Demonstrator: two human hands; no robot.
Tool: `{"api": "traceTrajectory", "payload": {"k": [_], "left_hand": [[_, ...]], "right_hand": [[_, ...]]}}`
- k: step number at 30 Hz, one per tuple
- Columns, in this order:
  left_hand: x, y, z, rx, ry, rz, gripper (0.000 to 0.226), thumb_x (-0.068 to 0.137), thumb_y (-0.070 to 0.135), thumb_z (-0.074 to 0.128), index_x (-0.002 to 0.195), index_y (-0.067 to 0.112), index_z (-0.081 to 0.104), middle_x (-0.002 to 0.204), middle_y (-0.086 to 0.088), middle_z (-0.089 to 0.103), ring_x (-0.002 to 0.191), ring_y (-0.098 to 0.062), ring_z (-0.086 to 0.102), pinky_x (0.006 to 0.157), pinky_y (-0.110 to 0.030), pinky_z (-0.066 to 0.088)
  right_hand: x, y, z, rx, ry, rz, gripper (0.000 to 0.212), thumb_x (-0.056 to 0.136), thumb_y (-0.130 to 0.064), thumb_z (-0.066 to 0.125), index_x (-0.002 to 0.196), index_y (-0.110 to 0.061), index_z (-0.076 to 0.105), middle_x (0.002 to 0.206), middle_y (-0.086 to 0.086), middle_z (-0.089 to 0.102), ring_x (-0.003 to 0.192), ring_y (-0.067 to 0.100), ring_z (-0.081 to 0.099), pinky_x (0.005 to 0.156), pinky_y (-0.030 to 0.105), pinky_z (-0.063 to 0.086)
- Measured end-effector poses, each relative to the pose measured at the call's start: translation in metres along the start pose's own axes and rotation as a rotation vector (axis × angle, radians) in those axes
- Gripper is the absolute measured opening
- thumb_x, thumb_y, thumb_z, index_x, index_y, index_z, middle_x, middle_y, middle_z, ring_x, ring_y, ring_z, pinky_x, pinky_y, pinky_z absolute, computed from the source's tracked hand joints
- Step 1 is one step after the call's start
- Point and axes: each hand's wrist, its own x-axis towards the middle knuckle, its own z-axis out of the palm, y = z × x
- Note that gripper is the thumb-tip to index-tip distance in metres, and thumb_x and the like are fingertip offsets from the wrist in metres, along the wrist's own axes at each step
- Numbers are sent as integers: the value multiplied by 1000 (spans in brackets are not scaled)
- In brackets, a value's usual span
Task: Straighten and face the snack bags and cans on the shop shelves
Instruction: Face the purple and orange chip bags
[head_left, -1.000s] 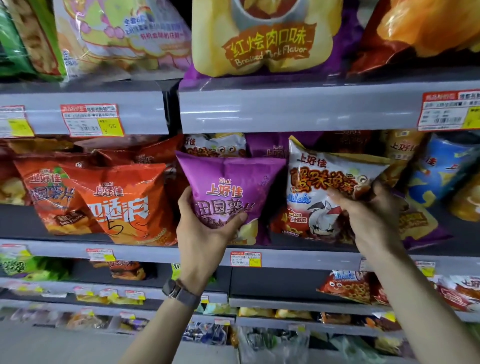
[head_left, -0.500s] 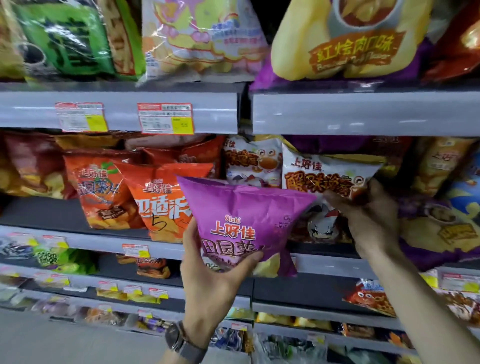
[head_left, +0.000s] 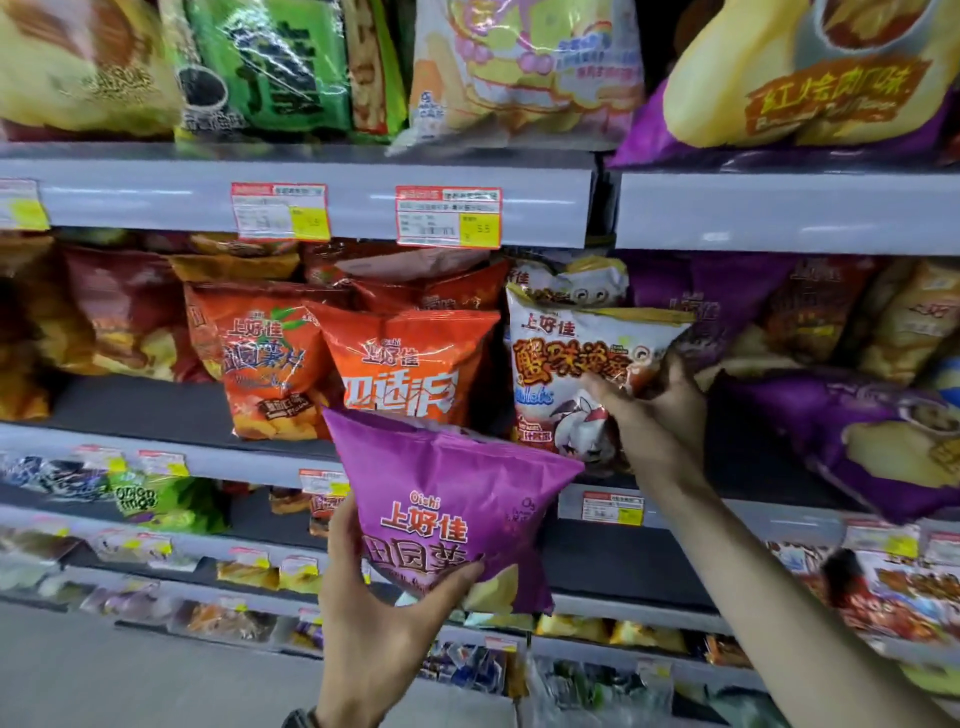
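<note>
Purple bag, gripped by the left hand, has come off the shelf; right hand still pinches the white bag.

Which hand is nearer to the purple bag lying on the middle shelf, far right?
Right. The right hand is just left of the purple bag; the left hand is far down-left.

A red-edged price label with a yellow corner serves as the marker. A second label sits just left of it at the same height, and a third label lies below it to the right. Well below it to the left spreads the grey floor.
</note>
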Motion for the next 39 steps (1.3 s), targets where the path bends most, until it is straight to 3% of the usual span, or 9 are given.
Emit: {"api": "traceTrajectory", "payload": {"k": [14, 18, 20, 23, 26, 29, 31, 34, 39], "left_hand": [[4, 2, 14, -22, -211, -26, 103, 52, 37, 99, 140, 27, 47, 115, 30, 64, 108, 5, 66, 83, -10, 54], [6, 14, 35, -50, -271, -29, 95, 52, 40, 96, 132, 39, 45, 114, 35, 64, 105, 10, 65, 79, -5, 51], [8, 19, 47, -36, -295, -12, 93, 53, 46, 95, 132, 42, 46, 116, 31, 66, 104, 7, 67, 80, -7, 52], [10, 28, 65, -46, -312, 12, 95, 53, 49, 95, 135, 44, 45, 118, 29, 67, 106, 6, 68, 83, -10, 53], [8, 39, 85, -36, -338, 39, 100, 55, 46, 98, 139, 44, 44, 119, 28, 68, 106, 4, 70, 84, -14, 56], [10, 55, 116, -31, -362, 49, 99, 56, 47, 101, 138, 48, 44, 120, 25, 70, 107, 1, 71, 88, -23, 60], [12, 66, 145, -14, -364, 86, 98, 59, 50, 100, 139, 45, 45, 120, 20, 70, 109, -3, 70, 89, -34, 61], [16, 82, 193, 19, -335, 125, 102, 60, 62, 94, 144, 41, 41, 124, 18, 69, 112, -8, 69, 91, -39, 61], [26, 86, 259, 27, -249, 104, 106, 59, 73, 87, 146, 40, 36, 131, 14, 66, 119, -13, 66, 94, -45, 58]], "right_hand": [[-3, 3, 16, -54, -1, 44, 53, 79, -40, 88, 122, -24, 61, 106, -4, 75, 97, 13, 74, 96, 43, 58], [-6, 4, 3, 18, -76, 147, 58, 90, -24, 82, 138, -13, 53, 113, -8, 72, 99, -1, 70, 89, 17, 55], [-13, 11, -14, 88, -158, 255, 15, 99, -5, 68, 110, -3, 58, 96, -5, 65, 86, 3, 65, 83, 9, 51], [-30, 12, -37, 171, -117, 319, 31, 106, 0, 46, 82, -19, 49, 79, -4, 57, 75, 6, 51, 72, 10, 54], [-36, 14, -60, 290, -9, 251, 22, 84, -47, 74, 75, -28, 70, 64, -17, 69, 69, 5, 61, 63, 22, 51], [-47, 28, -89, 150, 19, 179, 34, 92, -36, 50, 62, -25, 61, 56, -16, 56, 54, 3, 49, 65, 31, 36], [-54, 39, -112, 150, 31, 138, 50, 107, -18, 39, 66, -27, 65, 61, -14, 62, 58, 3, 56, 61, 28, 44], [-51, 37, -138, 246, 58, 26, 42, 105, -24, 41, 94, -39, 79, 97, -12, 76, 94, 7, 70, 78, 22, 56], [-39, 43, -163, 30, 58, -34, 36, 107, -35, 50, 143, -37, 53, 135, -24, 63, 126, -1, 58, 100, 22, 49]]}}
